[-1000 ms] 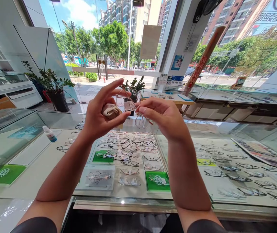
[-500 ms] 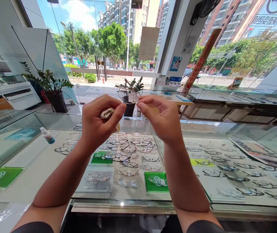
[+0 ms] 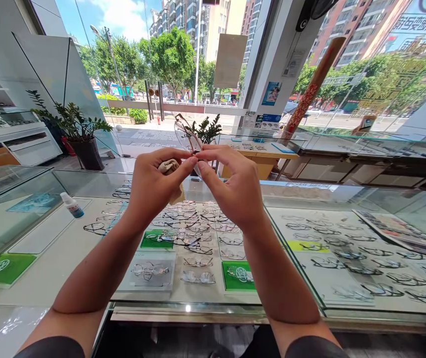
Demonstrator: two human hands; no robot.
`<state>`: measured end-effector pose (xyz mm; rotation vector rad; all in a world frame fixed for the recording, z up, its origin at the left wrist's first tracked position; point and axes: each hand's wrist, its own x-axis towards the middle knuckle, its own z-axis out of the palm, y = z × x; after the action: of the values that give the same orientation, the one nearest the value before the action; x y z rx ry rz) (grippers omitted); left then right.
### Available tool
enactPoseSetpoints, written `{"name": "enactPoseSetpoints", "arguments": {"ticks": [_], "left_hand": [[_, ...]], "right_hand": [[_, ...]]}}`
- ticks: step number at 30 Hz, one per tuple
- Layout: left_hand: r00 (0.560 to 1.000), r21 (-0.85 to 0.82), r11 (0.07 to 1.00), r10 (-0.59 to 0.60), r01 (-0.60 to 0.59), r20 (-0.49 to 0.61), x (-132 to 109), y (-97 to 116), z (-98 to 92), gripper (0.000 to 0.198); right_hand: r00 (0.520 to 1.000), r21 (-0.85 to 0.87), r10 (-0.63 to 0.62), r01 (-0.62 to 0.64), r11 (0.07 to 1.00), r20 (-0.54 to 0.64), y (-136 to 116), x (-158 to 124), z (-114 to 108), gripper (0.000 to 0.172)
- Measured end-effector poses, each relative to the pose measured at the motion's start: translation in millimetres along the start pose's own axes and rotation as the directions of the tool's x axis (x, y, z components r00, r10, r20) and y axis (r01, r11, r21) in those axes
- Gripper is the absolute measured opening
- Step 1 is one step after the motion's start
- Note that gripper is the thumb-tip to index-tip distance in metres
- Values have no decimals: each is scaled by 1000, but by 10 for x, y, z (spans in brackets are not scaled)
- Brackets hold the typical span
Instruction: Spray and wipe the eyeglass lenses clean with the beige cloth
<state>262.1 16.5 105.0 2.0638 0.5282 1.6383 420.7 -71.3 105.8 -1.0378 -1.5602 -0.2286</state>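
Note:
Above the glass counter, my left hand (image 3: 157, 181) and my right hand (image 3: 235, 186) meet at a thin-rimmed pair of eyeglasses (image 3: 183, 133). The glasses are tilted, one lens and a temple arm showing above the fingertips. My right thumb and fingers pinch the frame near its middle. The left thumb and index finger close on the same spot, while a beige cloth (image 3: 168, 167) is bunched in that palm, one end hanging below. My fingers hide part of the frame. Below lie rows of eyeglasses (image 3: 198, 262) in the display case.
A white spray bottle (image 3: 71, 205) with blue liquid stands on the left. Green cards (image 3: 238, 283) and a clear tray (image 3: 152, 286) lie among the frames. Potted plants (image 3: 88, 154) stand beyond the counter. More eyeglasses fill the right case (image 3: 283, 308).
My hands have come together; the right moved left with the eyeglasses, and the left fingertips now touch the frame too. The glasses have turned, showing a lens above the fingers.

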Motion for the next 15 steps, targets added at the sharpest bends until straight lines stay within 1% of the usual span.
{"name": "enactPoseSetpoints", "arguments": {"ticks": [4,7,10,12,15], "left_hand": [[1000,18,1000,-18,18,-8,48,-77,-8,14],[997,49,997,-69,67,32,66,-100,-10,14],[992,83,993,-94,87,84,69,-94,-13,13],[986,131,988,-103,86,130,75,-88,-28,13],[968,242,968,-128,73,217,95,-96,-66,14]], "right_hand": [[997,-12,60,-60,998,55,-32,-5,-39,16],[984,-64,143,-136,989,110,-37,10,-121,20],[964,-105,217,-202,974,154,-10,38,-222,25],[957,-136,250,-231,963,144,15,53,-281,23],[968,-163,240,-226,960,71,25,62,-348,11]]}}
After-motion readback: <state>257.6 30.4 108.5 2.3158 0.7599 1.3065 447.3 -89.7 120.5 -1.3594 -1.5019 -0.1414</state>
